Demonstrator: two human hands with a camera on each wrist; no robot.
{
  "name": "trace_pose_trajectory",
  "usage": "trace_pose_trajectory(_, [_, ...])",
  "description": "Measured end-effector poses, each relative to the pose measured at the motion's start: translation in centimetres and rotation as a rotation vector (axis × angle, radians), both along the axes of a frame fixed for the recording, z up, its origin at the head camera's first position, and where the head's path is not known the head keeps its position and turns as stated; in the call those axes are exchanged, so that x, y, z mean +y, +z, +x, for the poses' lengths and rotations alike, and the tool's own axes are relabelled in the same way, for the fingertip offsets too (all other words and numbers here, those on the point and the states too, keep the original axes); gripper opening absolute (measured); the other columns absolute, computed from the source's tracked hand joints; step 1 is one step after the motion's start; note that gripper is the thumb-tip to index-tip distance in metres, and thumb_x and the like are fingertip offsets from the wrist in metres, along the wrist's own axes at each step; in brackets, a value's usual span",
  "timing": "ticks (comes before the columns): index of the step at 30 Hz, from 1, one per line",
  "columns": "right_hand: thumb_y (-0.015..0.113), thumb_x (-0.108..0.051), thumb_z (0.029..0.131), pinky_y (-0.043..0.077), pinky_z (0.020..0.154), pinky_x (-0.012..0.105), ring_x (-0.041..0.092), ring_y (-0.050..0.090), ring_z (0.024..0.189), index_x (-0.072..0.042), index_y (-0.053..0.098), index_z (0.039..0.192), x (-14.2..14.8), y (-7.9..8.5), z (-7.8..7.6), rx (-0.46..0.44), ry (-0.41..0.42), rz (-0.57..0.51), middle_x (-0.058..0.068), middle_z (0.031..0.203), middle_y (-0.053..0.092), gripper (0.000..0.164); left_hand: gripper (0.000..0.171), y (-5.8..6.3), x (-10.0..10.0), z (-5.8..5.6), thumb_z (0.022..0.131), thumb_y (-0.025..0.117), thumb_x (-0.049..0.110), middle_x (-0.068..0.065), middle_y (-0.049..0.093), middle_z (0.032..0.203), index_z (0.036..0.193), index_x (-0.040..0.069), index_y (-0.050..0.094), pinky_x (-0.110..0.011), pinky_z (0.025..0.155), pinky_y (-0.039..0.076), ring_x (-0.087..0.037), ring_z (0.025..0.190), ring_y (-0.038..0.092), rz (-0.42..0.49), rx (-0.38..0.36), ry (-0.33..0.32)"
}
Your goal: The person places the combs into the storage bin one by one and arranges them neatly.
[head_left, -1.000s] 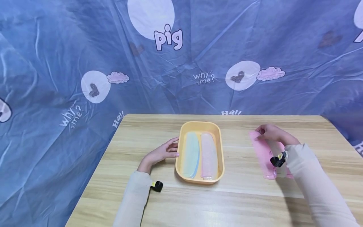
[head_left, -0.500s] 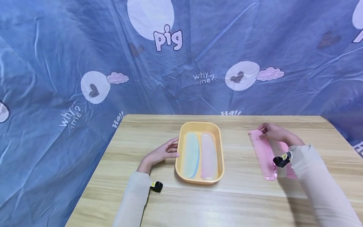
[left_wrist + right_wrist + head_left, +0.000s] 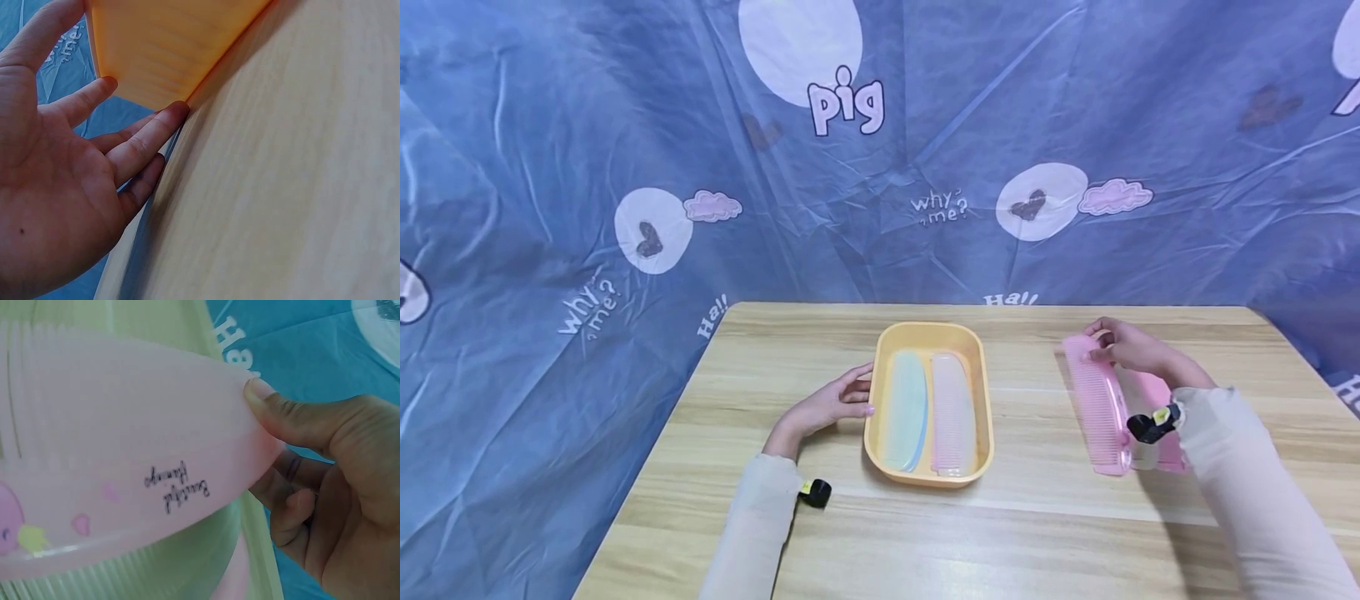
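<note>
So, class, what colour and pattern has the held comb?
The comb is pink, with dark lettering and a heart, best seen in the right wrist view.

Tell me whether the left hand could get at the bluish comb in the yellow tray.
Probably yes: the left hand touches the open yellow tray, and only its wall stands before the bluish comb.

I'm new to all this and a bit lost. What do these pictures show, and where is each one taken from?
There's no robot: a person works bare-handed at a wooden table. The wide view comes from a camera on the head; the two close-ups come from small wrist cameras, one per hand. The left hand touches the side of a yellow tray with pale combs inside. The right hand pinches one end of a pink comb; right of it lie a whitish comb and a second pink comb.
</note>
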State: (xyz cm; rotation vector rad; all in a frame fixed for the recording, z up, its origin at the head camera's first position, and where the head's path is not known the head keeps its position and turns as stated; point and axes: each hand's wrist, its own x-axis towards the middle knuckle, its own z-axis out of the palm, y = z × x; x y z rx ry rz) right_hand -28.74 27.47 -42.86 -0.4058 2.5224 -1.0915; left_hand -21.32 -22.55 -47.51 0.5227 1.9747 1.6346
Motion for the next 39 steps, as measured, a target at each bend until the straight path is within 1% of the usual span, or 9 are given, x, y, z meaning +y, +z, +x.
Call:
trace_pose_trajectory(6, [0.055,0.000,0.093,0.040,0.055,0.024,0.001,0.052,0.068,0.011,0.033,0.125,-0.5,0.9,0.1,-0.011,-0.035,-0.084,-0.008,0.080,0.058,0.041,0.084,-0.1,0.0,-0.1,0.090,0.069,0.018,-0.024,0.035,0.150,0.155,0.014,0.017,-0.043,0.111,0.039,-0.037,0.139,0.035,-0.011,0.003,0.010])
trace_pose_trajectory(11, [0.056,-0.005,0.095,0.038,0.052,0.023,0.001,0.054,0.065,0.009,0.033,0.124,-0.8,1.5,0.3,-0.020,-0.052,-0.129,-0.012,0.077,0.061,0.040,0.085,0.0,0.1,0.1,0.089,0.070,0.018,-0.024,0.035,0.151,0.155,0.014,0.016,-0.042,0.111,0.039,-0.037,0.139,0.036,0.005,-0.008,0.005])
trace_pose_trajectory(14, [0.057,-0.008,0.095,0.039,0.052,0.022,0.002,0.055,0.065,0.003,0.038,0.121,-0.9,1.8,0.4,-0.024,-0.057,-0.184,-0.013,0.077,0.062,0.034,0.086,0.1,0.1,0.1,0.088,0.071,0.021,-0.024,0.035,0.151,0.155,0.014,0.017,-0.043,0.112,0.038,-0.038,0.139,0.037,0.009,-0.017,0.010])
trace_pose_trajectory(18, [0.060,-0.011,0.095,0.039,0.053,0.021,0.003,0.055,0.067,-0.011,0.043,0.115,-1.4,2.2,0.6,-0.033,-0.075,-0.252,-0.014,0.077,0.060,0.026,0.087,0.1,0.1,0.1,0.088,0.072,0.021,-0.025,0.035,0.150,0.155,0.015,0.017,-0.044,0.113,0.038,-0.039,0.138,0.038,0.005,-0.024,0.017])
trace_pose_trajectory(21, [0.060,-0.014,0.095,0.039,0.055,0.021,0.003,0.053,0.068,-0.014,0.043,0.115,-2.1,2.7,0.8,-0.046,-0.097,-0.269,-0.014,0.077,0.059,0.026,0.086,0.1,0.1,0.1,0.089,0.070,0.020,-0.024,0.035,0.150,0.155,0.014,0.017,-0.044,0.112,0.038,-0.038,0.139,0.037,-0.003,-0.017,0.015])
trace_pose_trajectory(25, [0.059,-0.015,0.096,0.041,0.057,0.020,0.002,0.053,0.069,-0.013,0.041,0.117,-3.1,3.3,1.2,-0.061,-0.105,-0.298,-0.015,0.078,0.061,0.027,0.085,0.1,0.1,0.2,0.089,0.070,0.019,-0.024,0.035,0.150,0.155,0.014,0.017,-0.044,0.112,0.038,-0.037,0.139,0.036,-0.005,-0.017,0.016])
trace_pose_trajectory(30, [0.056,-0.009,0.097,0.043,0.056,0.018,0.000,0.055,0.067,-0.012,0.042,0.115,-4.5,4.1,1.5,-0.098,-0.081,-0.430,-0.015,0.080,0.066,0.024,0.087,0.2,0.1,0.2,0.088,0.072,0.021,-0.024,0.035,0.151,0.155,0.015,0.017,-0.044,0.113,0.037,-0.039,0.138,0.038,0.001,-0.033,0.027])
trace_pose_trajectory(34, [0.056,-0.005,0.096,0.041,0.054,0.016,0.000,0.056,0.066,-0.011,0.043,0.113,-5.7,4.5,1.5,-0.128,-0.052,-0.515,-0.012,0.081,0.068,0.022,0.087,0.2,0.1,0.2,0.088,0.072,0.021,-0.025,0.034,0.151,0.155,0.014,0.017,-0.044,0.113,0.037,-0.040,0.138,0.038,-0.002,-0.039,0.027])
trace_pose_trajectory(39, [0.057,-0.005,0.096,0.037,0.051,0.015,0.001,0.055,0.064,-0.010,0.043,0.114,-7.4,5.1,1.7,-0.163,-0.052,-0.554,-0.011,0.081,0.069,0.023,0.087,0.2,0.1,0.1,0.088,0.072,0.021,-0.025,0.034,0.151,0.155,0.014,0.017,-0.045,0.113,0.036,-0.040,0.137,0.038,-0.001,-0.037,0.032])
